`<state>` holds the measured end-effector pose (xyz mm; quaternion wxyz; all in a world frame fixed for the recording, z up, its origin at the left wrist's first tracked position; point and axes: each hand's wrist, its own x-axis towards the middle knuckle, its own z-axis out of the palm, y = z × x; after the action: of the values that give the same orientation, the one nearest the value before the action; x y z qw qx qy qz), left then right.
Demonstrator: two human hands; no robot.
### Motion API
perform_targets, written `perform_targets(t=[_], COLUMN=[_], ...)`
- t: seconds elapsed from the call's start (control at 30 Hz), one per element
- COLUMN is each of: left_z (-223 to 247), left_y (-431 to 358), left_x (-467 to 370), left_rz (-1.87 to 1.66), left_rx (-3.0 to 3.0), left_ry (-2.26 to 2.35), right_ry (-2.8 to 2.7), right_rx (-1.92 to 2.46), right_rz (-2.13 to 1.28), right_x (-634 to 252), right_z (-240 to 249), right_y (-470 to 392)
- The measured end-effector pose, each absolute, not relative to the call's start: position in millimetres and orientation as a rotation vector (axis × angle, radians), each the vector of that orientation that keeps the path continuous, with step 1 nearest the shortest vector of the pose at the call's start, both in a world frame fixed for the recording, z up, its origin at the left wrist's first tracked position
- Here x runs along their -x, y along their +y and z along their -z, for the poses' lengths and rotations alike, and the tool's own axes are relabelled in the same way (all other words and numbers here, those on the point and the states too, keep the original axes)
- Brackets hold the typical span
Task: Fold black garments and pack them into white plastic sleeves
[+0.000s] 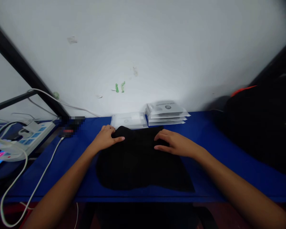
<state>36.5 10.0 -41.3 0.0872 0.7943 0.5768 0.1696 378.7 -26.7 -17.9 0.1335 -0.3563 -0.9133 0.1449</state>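
Across the blue tabletop, the black cloth lies spread but uneven-edged, left hand and right hand resting open on it, overall completion undeterminable.

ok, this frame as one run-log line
left hand: on black cloth, upper left | right hand: on cloth, upper right | cloth: on blue table | white packets: stacked by wall

Pale wall straight beyond the fingers, kinda scuffed, with little green bits stuck on it; blue tabletop spreading under and around them; dark frame bars slanting up well off to either side; light's pretty dim; floor below them looks reddish, though it's murky.
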Motion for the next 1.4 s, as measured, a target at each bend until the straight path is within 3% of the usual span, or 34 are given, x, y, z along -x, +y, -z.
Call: perform_targets(t=[0.3, 0.37, 0.47, 0.6, 0.97, 1.23, 1.4], left_z=[33, 30, 27, 22, 24, 32, 22], left_y=[4, 0, -8, -16, -13, -36, -39], left_x=[-48, -52, -59, -63, -65, -96, -109], left_rz=[-1.419, -1.322, -0.736, -0.349, -0.438, -0.855, -0.698], left_rx=[-2.271, -2.464, -2.688, -2.687, -2.751, -2.605, -2.557], left_ry=[1.525, 1.285, 0.983, 0.936, 1.055, 0.958, 0.758], right_ry=[-2.546, -2.566, -2.604, -2.630, -2.657, -2.492, -2.552], right_rx=[0.942, 0.956, 0.980, 1.003, 0.993, 0.704, 0.517], right_rz=[-0.447, -0.456, -0.458, -0.442, -0.433, -0.142, -0.059], right_x=[-379, -378, -377, -376, -375, -363, -358], right_z=[16, 16, 16, 17, 22, 28, 30], right_y=[-29, -30, -30, -30, -27, -38, -40])
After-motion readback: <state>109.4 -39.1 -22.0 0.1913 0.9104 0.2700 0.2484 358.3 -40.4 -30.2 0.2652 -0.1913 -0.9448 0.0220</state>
